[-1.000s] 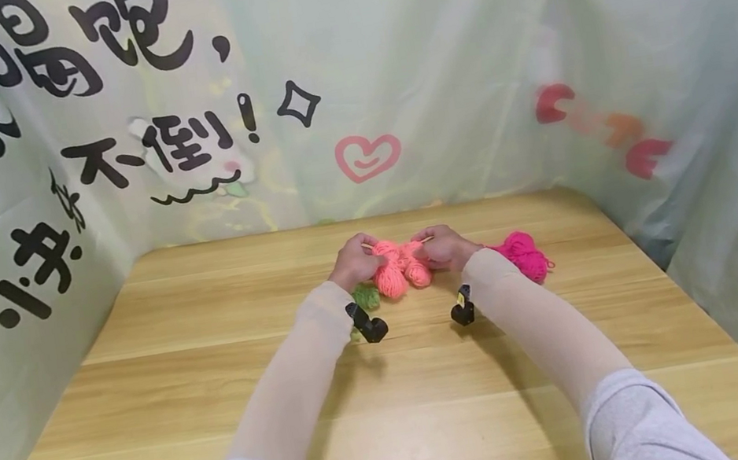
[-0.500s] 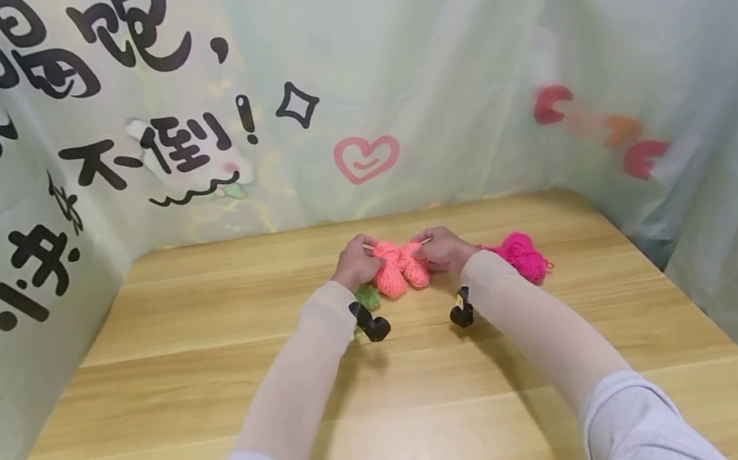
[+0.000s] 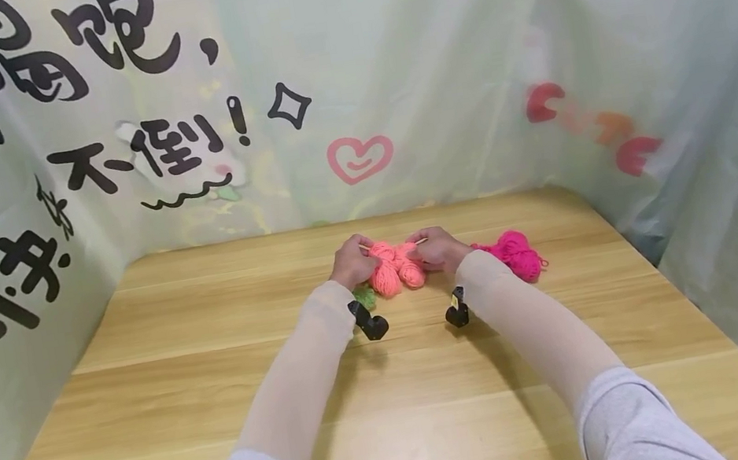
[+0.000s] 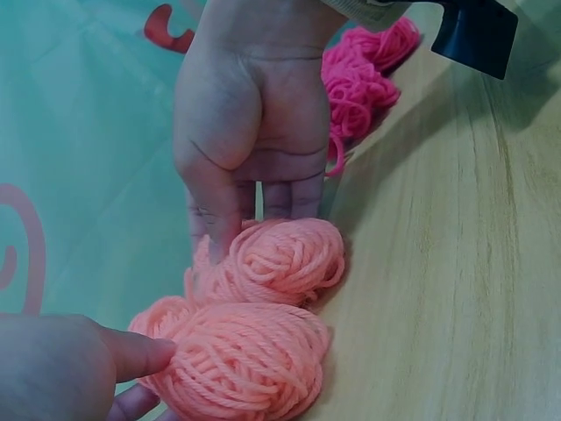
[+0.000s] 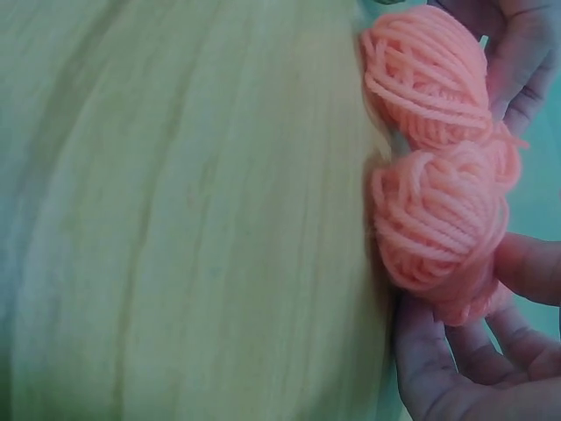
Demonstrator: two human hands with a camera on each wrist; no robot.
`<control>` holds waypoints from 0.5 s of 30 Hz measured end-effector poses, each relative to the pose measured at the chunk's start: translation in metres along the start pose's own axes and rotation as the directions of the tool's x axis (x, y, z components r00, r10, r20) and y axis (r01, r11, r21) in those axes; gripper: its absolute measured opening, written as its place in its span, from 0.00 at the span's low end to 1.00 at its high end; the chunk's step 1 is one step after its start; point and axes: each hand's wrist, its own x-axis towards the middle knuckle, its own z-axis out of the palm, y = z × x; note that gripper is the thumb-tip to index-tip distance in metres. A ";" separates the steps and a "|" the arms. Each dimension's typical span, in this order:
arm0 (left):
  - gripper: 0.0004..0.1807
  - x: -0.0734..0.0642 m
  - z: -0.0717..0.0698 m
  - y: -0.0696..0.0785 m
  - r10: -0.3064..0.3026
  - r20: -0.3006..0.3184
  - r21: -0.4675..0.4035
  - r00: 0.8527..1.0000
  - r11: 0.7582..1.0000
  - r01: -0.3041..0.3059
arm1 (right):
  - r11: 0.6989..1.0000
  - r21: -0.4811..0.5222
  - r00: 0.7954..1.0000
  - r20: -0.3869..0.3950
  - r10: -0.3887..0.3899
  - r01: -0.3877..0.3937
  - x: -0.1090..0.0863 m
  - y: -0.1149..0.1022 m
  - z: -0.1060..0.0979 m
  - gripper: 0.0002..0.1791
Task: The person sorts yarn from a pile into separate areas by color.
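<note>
A skein of coral-pink yarn (image 3: 387,279), bunched into two plump lobes side by side, lies between both hands near the far part of the table. My left hand (image 3: 351,263) pinches its left end, the thumb (image 4: 140,353) pressed into the strands. At the other end, my right hand (image 3: 442,249) holds the yarn with the thumb (image 5: 530,267) on one side and fingers (image 5: 425,351) reaching beneath. Close by the left wrist, partly covered by it, is green yarn (image 3: 365,296). Magenta yarn (image 3: 522,256) lies just beyond the right wrist.
The wooden table (image 3: 399,432) stretches toward the body. A pale printed curtain (image 3: 432,77) rises along its back edge and both sides. Black wrist mounts (image 3: 372,323) stick out below the forearms, over the tabletop.
The head view has turned slightly right, so the scene sits a little further left. Both hands keep their hold on the coral yarn, with hardly any movement.
</note>
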 end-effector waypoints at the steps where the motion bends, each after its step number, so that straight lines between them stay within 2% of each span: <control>1: 0.17 0.000 0.000 0.000 -0.001 -0.001 0.005 1.000 1.000 0.001 | 1.000 -0.002 1.000 0.000 -0.001 0.001 0.000 0.000 0.000 0.21; 15: 0.13 0.001 -0.003 0.000 -0.022 0.007 0.126 1.000 0.992 0.021 | 0.999 -0.034 1.000 0.004 -0.005 0.005 -0.003 -0.003 0.001 0.21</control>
